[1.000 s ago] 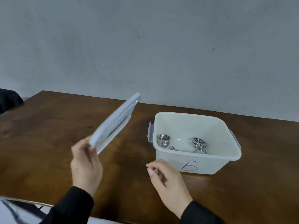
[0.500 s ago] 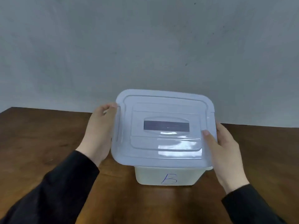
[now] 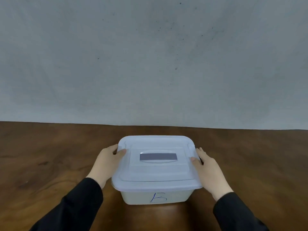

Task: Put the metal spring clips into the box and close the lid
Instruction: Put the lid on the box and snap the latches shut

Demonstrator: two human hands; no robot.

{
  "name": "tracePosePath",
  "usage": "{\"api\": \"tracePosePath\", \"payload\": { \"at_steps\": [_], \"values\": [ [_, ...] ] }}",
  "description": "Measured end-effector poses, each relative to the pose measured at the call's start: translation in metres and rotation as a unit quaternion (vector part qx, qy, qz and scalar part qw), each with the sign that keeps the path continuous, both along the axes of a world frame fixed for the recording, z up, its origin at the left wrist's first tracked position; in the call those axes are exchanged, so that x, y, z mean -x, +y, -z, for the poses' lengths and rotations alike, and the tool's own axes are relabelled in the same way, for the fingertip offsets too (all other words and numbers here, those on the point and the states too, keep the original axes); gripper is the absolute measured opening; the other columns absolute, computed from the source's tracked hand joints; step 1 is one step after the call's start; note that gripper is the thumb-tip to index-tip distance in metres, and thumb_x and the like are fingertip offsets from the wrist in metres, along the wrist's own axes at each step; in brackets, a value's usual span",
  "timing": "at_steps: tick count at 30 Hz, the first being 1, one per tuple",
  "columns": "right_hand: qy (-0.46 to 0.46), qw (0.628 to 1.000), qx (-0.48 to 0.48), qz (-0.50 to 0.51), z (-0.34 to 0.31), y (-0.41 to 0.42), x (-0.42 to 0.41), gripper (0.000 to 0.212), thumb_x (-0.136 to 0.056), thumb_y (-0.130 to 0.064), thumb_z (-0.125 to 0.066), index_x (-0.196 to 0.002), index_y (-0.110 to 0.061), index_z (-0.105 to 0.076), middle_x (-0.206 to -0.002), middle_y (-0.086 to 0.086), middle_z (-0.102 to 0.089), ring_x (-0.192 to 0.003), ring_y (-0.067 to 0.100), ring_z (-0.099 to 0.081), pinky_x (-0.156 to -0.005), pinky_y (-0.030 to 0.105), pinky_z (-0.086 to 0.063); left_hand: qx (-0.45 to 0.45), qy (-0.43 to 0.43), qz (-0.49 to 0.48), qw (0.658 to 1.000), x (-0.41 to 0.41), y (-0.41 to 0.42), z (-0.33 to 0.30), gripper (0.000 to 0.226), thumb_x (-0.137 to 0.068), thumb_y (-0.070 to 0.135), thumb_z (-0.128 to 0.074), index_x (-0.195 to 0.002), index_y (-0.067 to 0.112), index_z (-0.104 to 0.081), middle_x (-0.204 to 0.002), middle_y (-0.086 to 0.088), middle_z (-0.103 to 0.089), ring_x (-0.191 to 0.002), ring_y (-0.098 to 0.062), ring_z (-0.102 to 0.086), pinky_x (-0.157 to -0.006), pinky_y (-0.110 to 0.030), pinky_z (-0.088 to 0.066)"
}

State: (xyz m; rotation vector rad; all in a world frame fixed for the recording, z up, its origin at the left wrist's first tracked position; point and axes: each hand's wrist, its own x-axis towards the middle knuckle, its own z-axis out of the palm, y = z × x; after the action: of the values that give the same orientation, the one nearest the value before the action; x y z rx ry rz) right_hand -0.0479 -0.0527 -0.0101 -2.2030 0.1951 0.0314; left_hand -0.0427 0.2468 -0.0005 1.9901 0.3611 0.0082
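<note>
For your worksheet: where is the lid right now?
In the head view the lid sits atop the box, centre table, between the left hand and right hand.

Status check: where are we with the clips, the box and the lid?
Done: no clips lie on the table; whether they are inside is hidden under the lid. In hand: the lid sits on the box, with the left hand and right hand gripping its two side edges. Left: pressing or latching it shut; I cannot tell whether it is fully seated.
</note>
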Motion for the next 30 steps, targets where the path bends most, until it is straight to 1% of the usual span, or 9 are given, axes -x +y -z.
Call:
{"api": "tracePosePath", "payload": {
  "at_steps": [3, 6, 9, 11, 13, 15, 18, 23, 30],
  "values": [
    [0.027, 0.999, -0.029, 0.003, 0.003, -0.007, -0.006, 0.052, -0.103, -0.032, -0.047, -0.153, -0.023, -0.038, -0.163, -0.008, -0.023, -0.147, 0.019, -0.033, -0.111, 0.036, -0.039, 0.019, 0.048, 0.009, 0.999, -0.001, 0.003, 0.001, 0.049, -0.095, 0.049, -0.050, -0.139, 0.029, -0.055, -0.125, 0.006, -0.066, -0.107, -0.016, -0.063, -0.082, -0.030, -0.053],
    [0.070, 0.991, -0.114, 0.024, 0.005, -0.012, -0.009, 0.060, -0.095, -0.048, -0.057, -0.150, -0.031, -0.040, -0.152, -0.010, -0.044, -0.131, 0.019, -0.052, -0.097, 0.035, -0.049, 0.066, 0.084, -0.022, 0.994, 0.003, 0.002, -0.002, 0.073, -0.091, 0.055, -0.055, -0.154, 0.029, -0.029, -0.151, 0.004, -0.045, -0.130, -0.024, -0.050, -0.091, -0.034, -0.045],
    [0.116, 0.974, -0.186, 0.061, 0.005, -0.016, -0.009, 0.073, -0.090, -0.050, -0.066, -0.151, -0.039, -0.027, -0.145, -0.003, -0.049, -0.123, 0.026, -0.057, -0.095, 0.046, -0.055, 0.145, 0.114, -0.043, 0.982, 0.017, 0.004, -0.001, 0.090, -0.080, 0.054, -0.071, -0.153, 0.025, -0.027, -0.149, 0.002, -0.049, -0.125, -0.027, -0.057, -0.099, -0.044, -0.049],
    [0.136, 0.970, -0.193, 0.051, 0.009, -0.022, -0.009, 0.070, -0.087, -0.051, -0.068, -0.147, -0.036, -0.035, -0.140, -0.004, -0.056, -0.121, 0.026, -0.060, -0.097, 0.049, -0.055, 0.192, 0.129, -0.021, 0.973, 0.026, 0.002, -0.002, 0.062, -0.081, 0.041, -0.075, -0.134, 0.017, -0.052, -0.120, -0.002, -0.073, -0.100, -0.027, -0.073, -0.086, -0.046, -0.058],
    [0.149, 0.965, -0.216, 0.023, 0.011, -0.024, -0.007, 0.058, -0.085, -0.048, -0.071, -0.137, -0.032, -0.050, -0.123, -0.006, -0.068, -0.110, 0.021, -0.067, -0.092, 0.048, -0.058, 0.203, 0.134, -0.011, 0.970, 0.032, -0.004, -0.004, 0.035, -0.087, 0.029, -0.072, -0.118, 0.017, -0.063, -0.101, -0.003, -0.079, -0.088, -0.025, -0.077, -0.081, -0.045, -0.060],
    [0.124, 0.970, -0.209, 0.002, 0.011, -0.022, -0.004, 0.053, -0.086, -0.045, -0.072, -0.133, -0.033, -0.051, -0.114, -0.011, -0.069, -0.102, 0.014, -0.068, -0.080, 0.035, -0.063, 0.164, 0.113, -0.015, 0.980, 0.033, -0.009, -0.004, 0.029, -0.089, 0.029, -0.069, -0.116, 0.019, -0.063, -0.098, 0.000, -0.079, -0.088, -0.023, -0.077, -0.081, -0.044, -0.060],
    [0.042, 0.988, -0.145, -0.006, 0.011, -0.017, -0.003, 0.054, -0.094, -0.036, -0.064, -0.143, -0.034, -0.042, -0.112, -0.025, -0.060, -0.095, 0.001, -0.062, -0.058, 0.010, -0.052, 0.060, 0.068, -0.039, 0.995, 0.029, -0.017, -0.006, 0.035, -0.093, 0.030, -0.061, -0.127, 0.025, -0.051, -0.108, 0.007, -0.070, -0.094, -0.017, -0.069, -0.078, -0.035, -0.058],
    [-0.002, 0.999, -0.038, -0.027, 0.009, -0.014, 0.000, 0.060, -0.100, -0.031, -0.055, -0.153, -0.040, -0.030, -0.145, -0.015, -0.052, -0.105, 0.001, -0.059, -0.086, 0.021, -0.055, 0.008, 0.033, -0.016, 0.999, 0.027, -0.025, -0.001, 0.037, -0.101, 0.025, -0.046, -0.137, 0.032, -0.042, -0.112, 0.011, -0.065, -0.094, -0.009, -0.064, -0.063, -0.019, -0.049],
    [-0.011, 0.998, 0.003, -0.057, 0.004, -0.016, 0.000, 0.061, -0.100, -0.032, -0.053, -0.155, -0.039, -0.026, -0.155, -0.016, -0.038, -0.104, 0.000, -0.053, -0.087, 0.017, -0.051, -0.040, 0.038, 0.001, 0.998, 0.024, -0.018, 0.009, 0.049, -0.101, 0.029, -0.043, -0.149, 0.027, -0.033, -0.120, 0.006, -0.064, -0.096, -0.011, -0.065, -0.064, -0.019, -0.049]
  ]
}}
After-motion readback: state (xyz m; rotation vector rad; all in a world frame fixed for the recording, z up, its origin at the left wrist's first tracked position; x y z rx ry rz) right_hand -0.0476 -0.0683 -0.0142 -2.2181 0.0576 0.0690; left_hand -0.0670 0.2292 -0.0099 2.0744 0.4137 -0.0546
